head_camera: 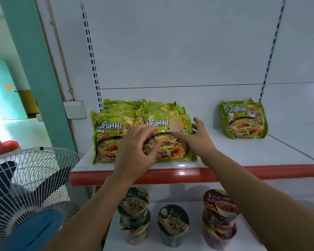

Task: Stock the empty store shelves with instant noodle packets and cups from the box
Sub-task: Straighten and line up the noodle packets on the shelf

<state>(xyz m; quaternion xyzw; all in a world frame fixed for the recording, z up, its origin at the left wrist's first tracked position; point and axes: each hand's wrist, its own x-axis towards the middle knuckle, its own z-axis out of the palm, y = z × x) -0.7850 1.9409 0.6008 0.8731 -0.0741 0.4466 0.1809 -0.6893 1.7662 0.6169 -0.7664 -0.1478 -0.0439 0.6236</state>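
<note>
Reaching over the shelf (pixel 243 153), your left hand (pixel 137 151) and right hand (pixel 196 140) rest spread, uncurled fingers (pixel 198 123) on the front packet (pixel 170 149).

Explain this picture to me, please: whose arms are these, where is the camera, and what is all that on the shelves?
There is no machine here. These are a person's two bare arms, filmed by a wide-angle camera worn on the head, looking forward and down. The left hand and right hand are both open, spread at the front packet of a pile of green noodle packets on the upper shelf. Neither hand grips anything. One more packet leans against the back wall further right. On the lower shelf stand noodle cups: a green stack, a single green cup and a dark stack. A fan stands at the left.
</note>
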